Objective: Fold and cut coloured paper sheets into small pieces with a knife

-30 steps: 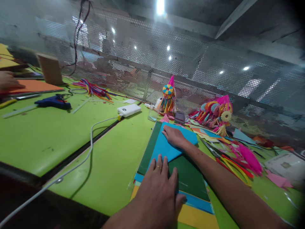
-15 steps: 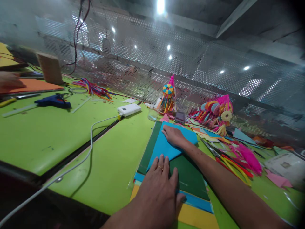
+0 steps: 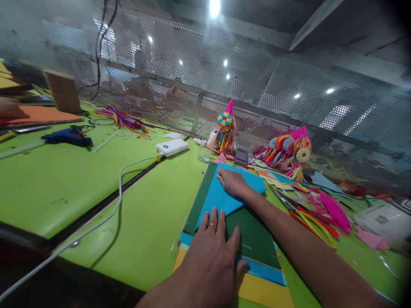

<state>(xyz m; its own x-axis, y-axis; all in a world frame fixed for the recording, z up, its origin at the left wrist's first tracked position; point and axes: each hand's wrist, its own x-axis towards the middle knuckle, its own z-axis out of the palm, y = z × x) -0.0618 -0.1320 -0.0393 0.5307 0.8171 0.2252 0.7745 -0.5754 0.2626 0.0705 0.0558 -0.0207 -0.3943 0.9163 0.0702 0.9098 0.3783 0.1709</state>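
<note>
A folded blue paper sheet (image 3: 221,196) lies on a dark green cutting mat (image 3: 257,239). Under the mat sit more sheets, a blue one (image 3: 266,273) and a yellow one (image 3: 266,293). My left hand (image 3: 213,252) rests flat on the near corner of the folded blue paper, fingers stretched out, a ring on one finger. My right hand (image 3: 233,182) lies flat across the far part of the same paper, pressing it down. Neither hand grips anything.
The green table (image 3: 64,179) carries a white power bank (image 3: 171,146) with a white cable (image 3: 120,188), a blue glue gun (image 3: 66,137), coloured paper ornaments (image 3: 289,152), paper scraps and strips (image 3: 314,214). Another person's hand (image 3: 9,109) lies on orange paper at far left. A perforated metal screen (image 3: 205,90) stands behind.
Both hands stay flat on the blue paper. The view has shifted slightly; nothing else has visibly moved.
</note>
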